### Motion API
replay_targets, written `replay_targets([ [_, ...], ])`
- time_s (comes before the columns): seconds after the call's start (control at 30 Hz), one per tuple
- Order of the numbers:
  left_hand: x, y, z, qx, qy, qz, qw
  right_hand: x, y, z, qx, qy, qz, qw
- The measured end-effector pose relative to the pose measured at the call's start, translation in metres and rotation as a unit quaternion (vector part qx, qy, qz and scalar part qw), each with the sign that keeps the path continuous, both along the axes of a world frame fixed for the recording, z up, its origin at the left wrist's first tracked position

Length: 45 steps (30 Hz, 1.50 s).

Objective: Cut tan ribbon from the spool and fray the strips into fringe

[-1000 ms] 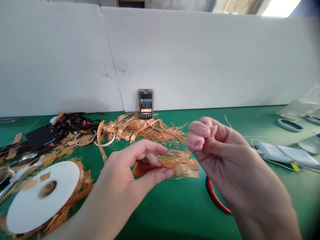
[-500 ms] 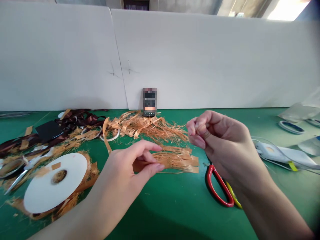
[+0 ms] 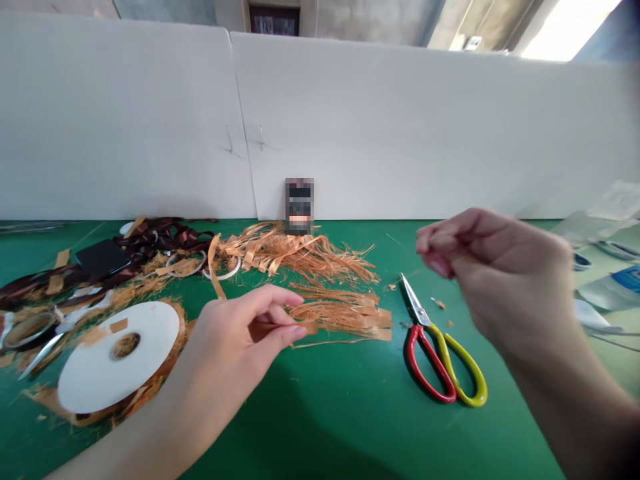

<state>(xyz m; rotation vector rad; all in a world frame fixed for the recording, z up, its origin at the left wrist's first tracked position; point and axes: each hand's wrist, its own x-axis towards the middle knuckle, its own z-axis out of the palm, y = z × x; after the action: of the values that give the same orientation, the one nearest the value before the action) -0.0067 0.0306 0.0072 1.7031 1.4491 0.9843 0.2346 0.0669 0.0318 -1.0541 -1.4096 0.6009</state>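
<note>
Gently, our left hand pinches the frayed orange strips steady; our right fingertips press together on something too blurred to tell.

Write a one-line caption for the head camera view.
Left hand pinches frayed orange ribbon strips; right hand, raised, pinches a fine strand near red-and-yellow scissors on a green mat.

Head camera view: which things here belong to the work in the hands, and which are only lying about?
Belonging to the work:
left hand, holding frayed orange ribbon strips
right hand, pinching a thin strand
red-and-yellow scissors

Lying about:
white ribbon spool
dark brown ribbon tangle
upright phone
</note>
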Motion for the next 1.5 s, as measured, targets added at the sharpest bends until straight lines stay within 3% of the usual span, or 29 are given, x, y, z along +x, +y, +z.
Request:
replay_targets([
  [0.1, -0.009, 0.001, -0.003, -0.012, 0.015, 0.022, 1.0, 0.018, 0.004, -0.004, 0.012, -0.003, -0.044, 0.999],
  [0.2, -0.011, 0.002, -0.002, -0.039, 0.003, 0.021, 0.999, 0.021, 0.002, -0.012, -0.068, -0.057, -0.035, 0.995],
  [0.3, -0.005, 0.001, -0.001, -0.057, -0.018, 0.005, 0.998, 0.005, -0.008, -0.015, -0.134, -0.178, 0.042, 0.974],
  [0.4, 0.005, -0.001, 0.001, -0.057, -0.025, -0.016, 0.998, -0.019, -0.021, -0.016, -0.117, -0.245, 0.138, 0.952],
  [0.5, 0.011, -0.002, 0.0, -0.041, -0.02, -0.041, 0.998, -0.037, -0.027, -0.018, -0.071, -0.246, 0.214, 0.943],
  [0.6, 0.013, -0.004, 0.001, -0.035, -0.015, -0.047, 0.998, -0.046, -0.028, -0.02, -0.039, -0.184, 0.229, 0.955],
  [0.7, 0.014, -0.008, 0.004, -0.052, -0.032, -0.045, 0.997, -0.05, -0.027, -0.022, -0.108, -0.06, 0.243, 0.962],
  [0.77, 0.014, -0.012, 0.006, -0.057, -0.038, -0.042, 0.997, -0.052, -0.028, -0.024, -0.185, 0.052, 0.284, 0.939],
  [0.87, 0.015, -0.018, 0.009, -0.046, -0.043, -0.035, 0.997, -0.055, -0.031, -0.028, -0.276, 0.198, 0.325, 0.883],
  [0.97, 0.016, -0.023, 0.009, -0.031, -0.053, -0.032, 0.998, -0.057, -0.035, -0.032, -0.314, 0.255, 0.317, 0.858],
  [1.2, 0.02, -0.023, 0.005, -0.014, -0.031, -0.042, 0.999, -0.053, -0.038, -0.041, -0.363, 0.284, 0.282, 0.841],
  [1.3, 0.016, -0.024, 0.004, -0.019, -0.018, -0.032, 0.999, -0.03, -0.029, -0.038, -0.321, 0.306, 0.238, 0.864],
  [1.4, 0.009, -0.023, 0.004, -0.068, -0.045, -0.016, 0.997, 0.001, -0.016, -0.035, -0.257, 0.358, 0.128, 0.888],
  [1.5, 0.006, -0.02, 0.004, -0.092, -0.086, -0.003, 0.992, 0.015, -0.012, -0.036, -0.257, 0.313, 0.095, 0.909],
])
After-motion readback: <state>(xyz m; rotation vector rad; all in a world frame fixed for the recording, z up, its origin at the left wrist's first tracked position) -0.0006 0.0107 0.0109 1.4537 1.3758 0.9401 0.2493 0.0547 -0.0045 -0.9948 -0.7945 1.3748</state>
